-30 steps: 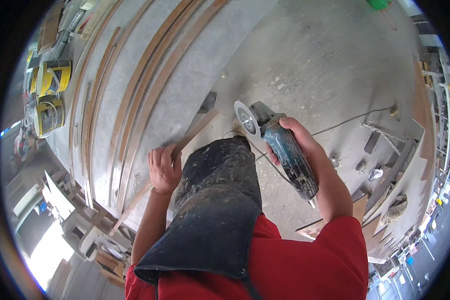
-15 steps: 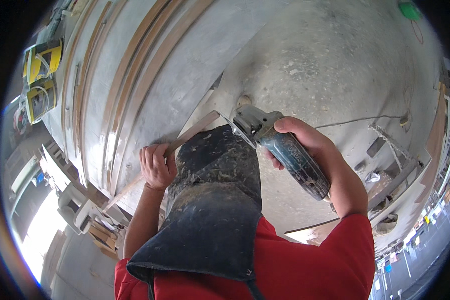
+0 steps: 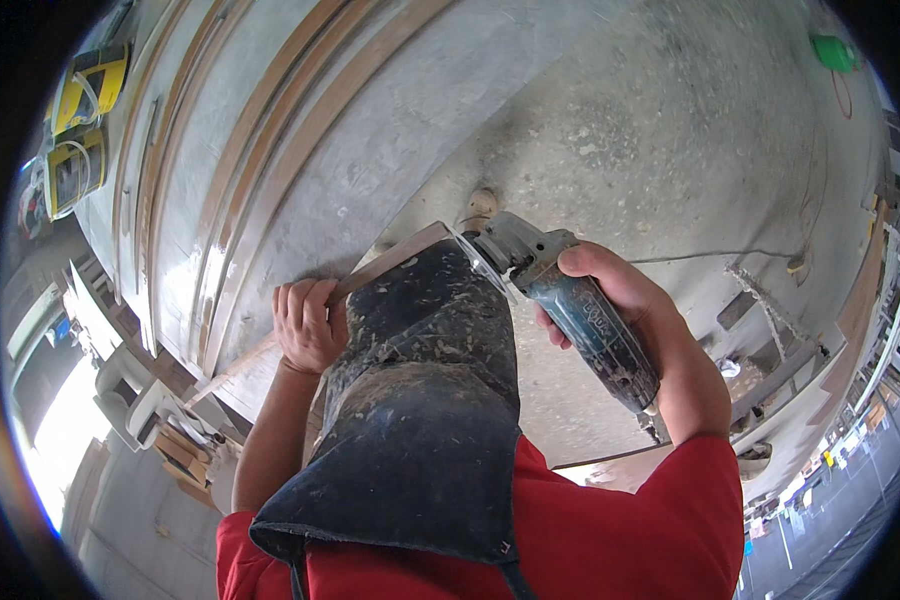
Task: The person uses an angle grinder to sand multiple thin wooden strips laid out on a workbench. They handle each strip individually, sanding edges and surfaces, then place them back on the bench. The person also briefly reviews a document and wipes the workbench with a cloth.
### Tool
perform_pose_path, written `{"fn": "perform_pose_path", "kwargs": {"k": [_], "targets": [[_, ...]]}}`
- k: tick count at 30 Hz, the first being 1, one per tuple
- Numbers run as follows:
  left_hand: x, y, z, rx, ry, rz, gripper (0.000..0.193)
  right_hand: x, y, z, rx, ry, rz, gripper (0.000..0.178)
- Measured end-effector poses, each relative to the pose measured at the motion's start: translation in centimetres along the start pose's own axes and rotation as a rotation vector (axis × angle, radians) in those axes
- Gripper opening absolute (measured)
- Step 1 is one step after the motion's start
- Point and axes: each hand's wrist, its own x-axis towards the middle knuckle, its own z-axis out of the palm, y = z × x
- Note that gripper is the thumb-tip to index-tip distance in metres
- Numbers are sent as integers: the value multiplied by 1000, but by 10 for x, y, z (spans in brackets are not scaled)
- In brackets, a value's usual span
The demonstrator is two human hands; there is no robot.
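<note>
My left hand (image 3: 310, 328) is closed around a long narrow brown strip (image 3: 395, 258), whose material I cannot make out. One end of the strip rests close to the disc (image 3: 478, 258) of an angle grinder (image 3: 592, 322); whether they touch is hard to tell. Wrapped round the grinder's dark teal body, my right hand (image 3: 625, 295) has its thumb on top near the grey gear head. The strip's other end runs back under my left hand toward the lower left. Below both hands lies my dark, dust-spotted apron (image 3: 410, 400).
Several long brown strips (image 3: 290, 150) lie on a grey tabletop (image 3: 370, 170) at left. Yellow-and-black buckets (image 3: 88, 90) stand beyond. A cord (image 3: 710, 257) crosses the dusty concrete floor (image 3: 630, 170); a green object (image 3: 832, 53) sits at far right. Boards and debris (image 3: 770, 385) lie right.
The view has shifted a little, so the tabletop strips and buckets appear farther left. Both hands keep their holds; the strip's end and the grinder have barely moved.
</note>
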Motion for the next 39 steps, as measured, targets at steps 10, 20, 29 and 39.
{"fn": "perform_pose_path", "kwargs": {"k": [10, 20, 29, 39], "targets": [[1, 0, -1, 1, 0, -5, 33, -5, -3, 4, -12, 54, 14, 57], [3, 6, -5, -20, -23, -35, 34, -1, -6, 8, -20, 51, 24, 55], [5, 5, -4, -33, -12, -22, 36, 10, 1, -1, -79, 77, -5, 53], [2, 3, -3, -7, -8, -39, 36, 19, 8, -8, -5, -62, -72, 54]]}}
